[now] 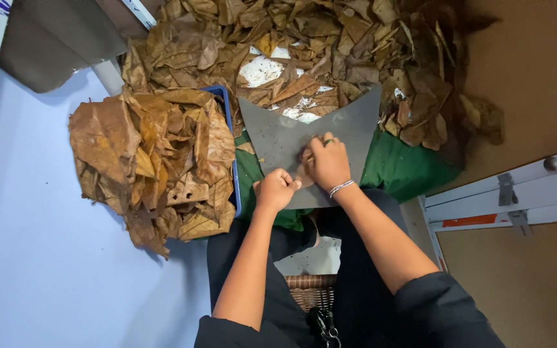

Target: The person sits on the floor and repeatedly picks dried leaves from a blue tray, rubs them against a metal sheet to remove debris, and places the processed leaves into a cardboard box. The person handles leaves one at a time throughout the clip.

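Sleeves: we see short dark sleeves, black or near it, ending above the elbows and leaving both forearms bare.
Right wrist: we note a thin silvery beaded bracelet (pixel 342 187) just below the right hand (pixel 327 163).
Right finger: we make out a green ring (pixel 328 141) on one finger.
Left hand (pixel 275 189): we see no jewellery on it.
Legs: we see dark trousers (pixel 362 258) covering both thighs.

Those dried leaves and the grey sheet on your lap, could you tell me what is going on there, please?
A seated person presses both hands onto a grey sheet across their lap. The left hand is curled into a fist at its lower edge; the right hand rests fingers-down beside it. A blue tray heaped with dry brown leaves sits alongside, and a bigger leaf pile lies ahead.
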